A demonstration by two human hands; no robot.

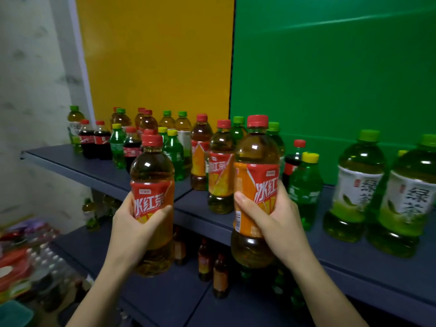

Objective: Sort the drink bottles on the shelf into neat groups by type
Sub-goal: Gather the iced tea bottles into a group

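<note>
Both hands raised before dark blue metal shelf [99,173]. Left hand [135,220] wraps fingers round one red-capped amber iced-tea bottle with orange-red label [152,185]; right hand [273,215] grips a matching second iced-tea bottle [256,175]. Both upright, clear of shelf. Two green-capped green-tea bottles [356,185] stand far right; mixed cola and green soda bottles [118,145] crowd the left.

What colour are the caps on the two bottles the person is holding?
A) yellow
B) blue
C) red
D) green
C: the left-hand bottle, gripped by the left hand, and the right-hand bottle, gripped by the right hand, both wear red caps.
</note>
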